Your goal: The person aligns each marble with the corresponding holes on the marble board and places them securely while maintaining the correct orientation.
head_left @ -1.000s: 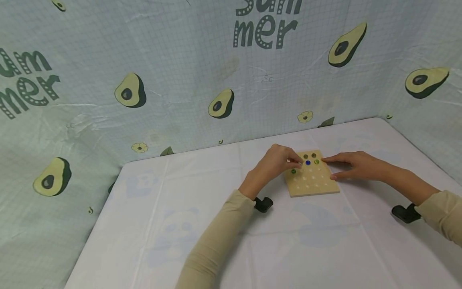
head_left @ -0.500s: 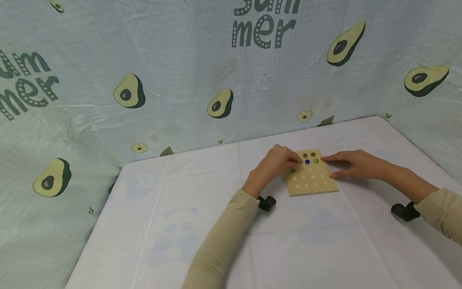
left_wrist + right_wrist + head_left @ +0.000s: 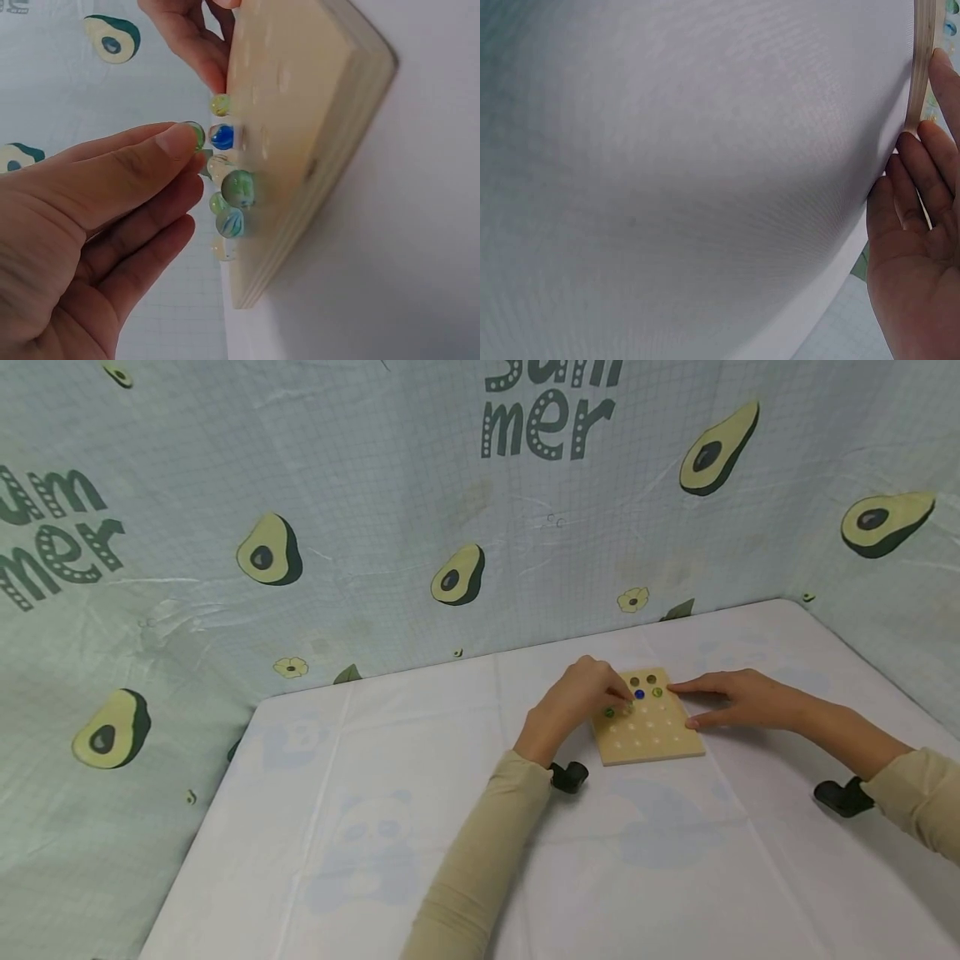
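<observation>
A square wooden board [image 3: 652, 750] with rows of shallow round hollows lies on the table. Several glass marbles sit in its far rows, among them a blue marble [image 3: 223, 136], a yellowish marble [image 3: 220, 104] and a larger-looking green marble [image 3: 238, 188]. My left hand [image 3: 576, 700] is over the board's left half. Between its thumb and forefinger it pinches a greenish glass marble [image 3: 198, 135], partly hidden by the thumb. At the board's right edge rests my right hand [image 3: 746, 700], fingers and thumb extended and touching the wood.
The table [image 3: 360, 877] has a pale printed cloth. Behind it hangs a light curtain [image 3: 360, 485] with avocado prints. A black wrist device [image 3: 570, 777] shows under the left cuff, another black device [image 3: 843, 797] under the right.
My left hand has shifted slightly to the right over the board, its fingers dipping a little nearer with the marble. My right hand stays at the board's edge.
</observation>
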Motion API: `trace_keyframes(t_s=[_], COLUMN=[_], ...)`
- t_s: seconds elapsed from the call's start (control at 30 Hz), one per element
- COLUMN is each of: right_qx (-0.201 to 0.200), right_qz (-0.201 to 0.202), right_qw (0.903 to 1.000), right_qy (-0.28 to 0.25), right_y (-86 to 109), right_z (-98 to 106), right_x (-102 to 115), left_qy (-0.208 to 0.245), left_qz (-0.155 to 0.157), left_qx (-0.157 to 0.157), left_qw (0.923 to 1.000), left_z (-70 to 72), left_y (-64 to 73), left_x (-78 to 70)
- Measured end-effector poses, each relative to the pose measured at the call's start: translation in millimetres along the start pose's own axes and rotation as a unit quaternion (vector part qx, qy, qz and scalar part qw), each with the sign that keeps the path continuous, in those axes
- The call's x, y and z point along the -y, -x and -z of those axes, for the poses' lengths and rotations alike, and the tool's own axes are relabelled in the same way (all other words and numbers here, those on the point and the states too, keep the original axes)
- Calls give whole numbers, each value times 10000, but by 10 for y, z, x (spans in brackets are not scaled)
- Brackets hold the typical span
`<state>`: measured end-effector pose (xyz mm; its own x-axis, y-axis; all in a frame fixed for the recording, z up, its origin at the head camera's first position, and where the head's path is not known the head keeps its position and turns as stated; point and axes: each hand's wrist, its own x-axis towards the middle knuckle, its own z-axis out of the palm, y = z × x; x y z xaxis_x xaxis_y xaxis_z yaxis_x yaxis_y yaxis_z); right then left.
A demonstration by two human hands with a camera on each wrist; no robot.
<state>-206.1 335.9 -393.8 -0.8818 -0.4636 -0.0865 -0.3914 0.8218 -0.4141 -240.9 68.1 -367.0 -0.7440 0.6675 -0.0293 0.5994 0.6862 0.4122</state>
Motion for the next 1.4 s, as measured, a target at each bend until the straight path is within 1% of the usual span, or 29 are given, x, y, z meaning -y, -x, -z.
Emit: trace_keyframes(t_s=[0.1, 0.17, 0.3, 0.43, 0.63, 0.83, 0.97, 1.07, 1.13, 1.2, 1.3, 1.4], right_qx=[-7, -10, -1, 5, 5, 19, -11, -16, -3, 64, 237, 383], right_qz=[-25, -33, -29, -26, -24, -22, 1, -1, -44, -104, -242, -234], right_qw=[10000, 9999, 9999, 9999, 10000, 10000, 10000, 9999, 10000, 9999, 9994, 9985], right_qy=[-61, -107, -133, -127, -86, -58, -79, -107, -81, -19, 118, 313], right_y=[3, 4, -2, -9, -14, -16, -16, -24, -26, -22, 5, 38], right_z=[-5, -6, -11, -16, -28, -38, -33, -33, -36, -42, -52, -61], right_x=[2, 6, 6, 0, -14, -21, -9, -10, -16, -10, 19, 79], left_qy=[-7, -65, -114, -189, -231, -324, -293, -197, -192, -169, -205, -202], left_qz=[182, 250, 318, 311, 284, 310, 386, 432, 362, 230, 127, 193], left_qx=[164, 193, 97, 0, -65, -68, -157, -314, -439, -586, -724, -842], left_qw=[9997, 9995, 9994, 9993, 9993, 9990, 9987, 9984, 9982, 9979, 9971, 9961], left_z=[10, 6, -20, -56, -80, -59, -18, 32, 72, 110, 176, 264], left_y=[-17, -18, 10, 32, 37, 46, 94, 167, 237, 334, 529, 779], left_x=[-31, -36, -23, -11, -17, -33, -11, 66, 147, 261, 448, 625])
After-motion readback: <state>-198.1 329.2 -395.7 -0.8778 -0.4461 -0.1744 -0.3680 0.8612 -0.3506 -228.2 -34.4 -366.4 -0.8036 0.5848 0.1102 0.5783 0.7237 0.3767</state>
